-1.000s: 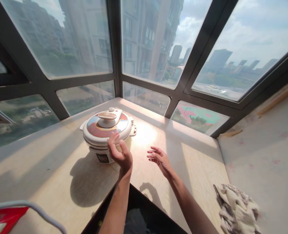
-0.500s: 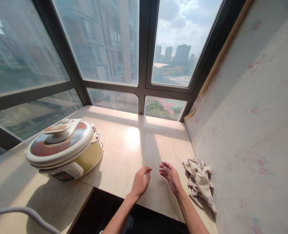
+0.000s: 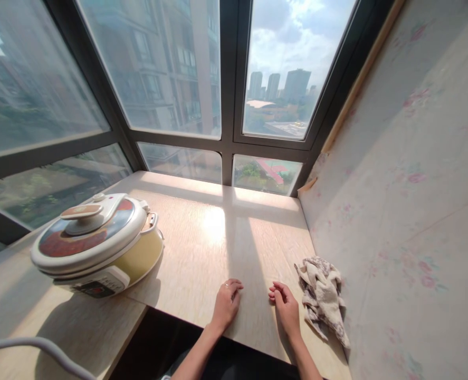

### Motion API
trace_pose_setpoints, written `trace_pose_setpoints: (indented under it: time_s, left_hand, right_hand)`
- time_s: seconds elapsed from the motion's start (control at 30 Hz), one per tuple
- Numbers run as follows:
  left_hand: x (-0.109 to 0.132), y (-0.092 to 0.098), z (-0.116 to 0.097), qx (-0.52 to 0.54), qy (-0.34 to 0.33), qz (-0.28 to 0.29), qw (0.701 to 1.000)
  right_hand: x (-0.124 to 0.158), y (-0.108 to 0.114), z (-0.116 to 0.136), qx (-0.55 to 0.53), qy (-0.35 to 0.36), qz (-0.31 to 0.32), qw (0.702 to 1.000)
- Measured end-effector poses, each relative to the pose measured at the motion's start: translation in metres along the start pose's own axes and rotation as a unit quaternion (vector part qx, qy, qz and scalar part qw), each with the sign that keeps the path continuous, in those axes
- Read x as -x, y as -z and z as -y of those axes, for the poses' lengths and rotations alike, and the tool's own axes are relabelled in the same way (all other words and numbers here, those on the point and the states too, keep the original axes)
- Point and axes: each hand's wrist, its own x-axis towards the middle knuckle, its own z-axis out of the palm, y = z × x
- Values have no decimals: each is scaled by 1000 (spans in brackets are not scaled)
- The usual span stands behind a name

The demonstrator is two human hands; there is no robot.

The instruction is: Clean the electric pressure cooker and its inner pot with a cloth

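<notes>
My left hand (image 3: 226, 304) is over the pale wood-grain tabletop (image 3: 190, 274), near its front edge, fingers loosely bent and nothing in them. A thin ring shows on one finger. To its right, across a gap, my right hand (image 3: 287, 307) is turned inward with loosely curled fingers, also holding nothing. Whether the hands rest on the surface, I cannot tell exactly. A crumpled patterned cloth (image 3: 321, 295) lies just right of my right hand, against the wall. Neither hand touches it.
An oval electric cooker (image 3: 99, 243) with a lid stands on the left, its control panel facing forward. A grey hose or cable (image 3: 39, 343) crosses the lower left. Dark-framed windows (image 3: 228, 105) rise behind the table; a floral-papered wall (image 3: 400, 211) borders the right.
My hands have drawn slightly apart and lower, the right one moving right toward the cloth with its fingers curling more. The view has shifted slightly; the cooker and cloth lie as before.
</notes>
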Motion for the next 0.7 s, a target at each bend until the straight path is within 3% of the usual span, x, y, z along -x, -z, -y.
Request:
trace_pose_setpoints:
  time_s: [0.27, 0.53, 0.7]
  left_hand:
    - [1, 4, -1, 18, -3, 17, 1000]
    - [3, 2, 5, 37, -26, 18, 999]
    - [10, 27, -1, 115, 16, -22, 993]
  right_hand:
    - [2, -2, 0, 54, 19, -1, 998]
    - [-4, 2, -15, 105, 6, -2, 994]
    - [1, -3, -2, 104, -25, -15, 994]
